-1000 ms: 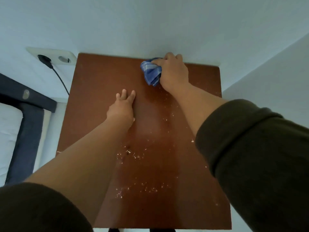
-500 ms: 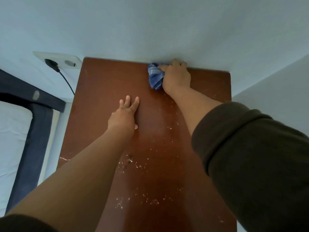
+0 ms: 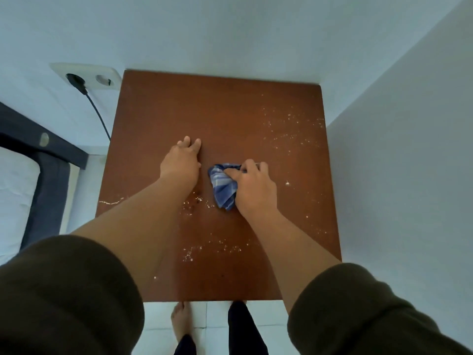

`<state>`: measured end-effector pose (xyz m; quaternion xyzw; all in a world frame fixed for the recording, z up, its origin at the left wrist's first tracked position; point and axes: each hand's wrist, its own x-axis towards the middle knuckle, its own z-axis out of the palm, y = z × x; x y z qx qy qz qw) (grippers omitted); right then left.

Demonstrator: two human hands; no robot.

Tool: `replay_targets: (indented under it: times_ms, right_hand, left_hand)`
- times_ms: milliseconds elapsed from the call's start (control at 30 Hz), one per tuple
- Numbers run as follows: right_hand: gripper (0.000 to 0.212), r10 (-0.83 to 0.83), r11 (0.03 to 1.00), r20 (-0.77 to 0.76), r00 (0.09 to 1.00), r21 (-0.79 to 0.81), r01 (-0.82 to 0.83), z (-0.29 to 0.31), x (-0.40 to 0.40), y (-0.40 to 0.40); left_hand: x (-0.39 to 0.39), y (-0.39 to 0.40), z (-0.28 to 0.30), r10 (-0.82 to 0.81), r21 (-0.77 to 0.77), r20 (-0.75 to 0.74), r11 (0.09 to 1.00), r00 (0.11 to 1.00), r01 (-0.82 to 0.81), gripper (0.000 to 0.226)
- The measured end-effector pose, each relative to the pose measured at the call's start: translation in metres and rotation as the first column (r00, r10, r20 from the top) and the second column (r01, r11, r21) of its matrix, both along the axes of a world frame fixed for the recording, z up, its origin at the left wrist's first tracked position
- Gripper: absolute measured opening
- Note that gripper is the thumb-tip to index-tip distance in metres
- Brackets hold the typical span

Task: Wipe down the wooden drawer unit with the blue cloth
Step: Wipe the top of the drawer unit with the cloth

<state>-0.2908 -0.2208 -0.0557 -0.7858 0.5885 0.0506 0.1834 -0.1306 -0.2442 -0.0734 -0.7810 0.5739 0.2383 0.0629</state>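
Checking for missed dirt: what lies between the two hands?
In the head view, only a bare strip of wooden top separates the left hand from the blue cloth.

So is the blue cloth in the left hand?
No, the right hand grips the blue cloth; the left hand rests flat on the drawer unit's top.

We see our own two bare forearms (image 3: 143,226) coming out of bulky, dark olive-brown soft-fabric sleeves (image 3: 64,298) pushed up near the elbows at five and seven o'clock, with dark trouser legs (image 3: 243,329) and a bare foot (image 3: 180,320) at six o'clock.
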Motion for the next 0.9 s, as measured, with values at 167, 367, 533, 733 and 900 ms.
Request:
replay_targets:
  times_ms: [167,367,533,733,900]
  right_hand:
    - [0.038,0.022,0.999,-0.016,1.0,0.026,-0.022,0.001,-0.01,0.024]
    - [0.039,0.015,0.997,0.056,0.998,-0.073,-0.011,0.009,-0.026,-0.031]
    - [0.034,-0.06,0.981,0.083,0.995,-0.181,0.074,0.015,-0.039,-0.117]
    - [0.033,-0.039,0.97,0.061,0.997,-0.236,0.053,0.01,-0.035,-0.202]
    - [0.034,-0.049,0.978,0.082,0.995,-0.197,0.064,-0.011,-0.03,-0.234]
  left_hand:
    - [-0.007,0.006,0.013,-0.033,0.084,0.012,0.996,0.999,0.032,0.061]
    - [-0.017,-0.012,0.013,-0.09,0.118,-0.027,0.989,0.996,0.093,0.069]
    - [-0.038,-0.054,0.001,-0.096,0.062,-0.068,0.993,0.993,0.101,0.08]
    - [-0.046,-0.091,-0.002,-0.135,0.154,-0.053,0.978,0.989,0.142,0.104]
    - [-0.045,-0.093,-0.004,-0.091,0.176,-0.084,0.979,0.992,0.104,0.107]
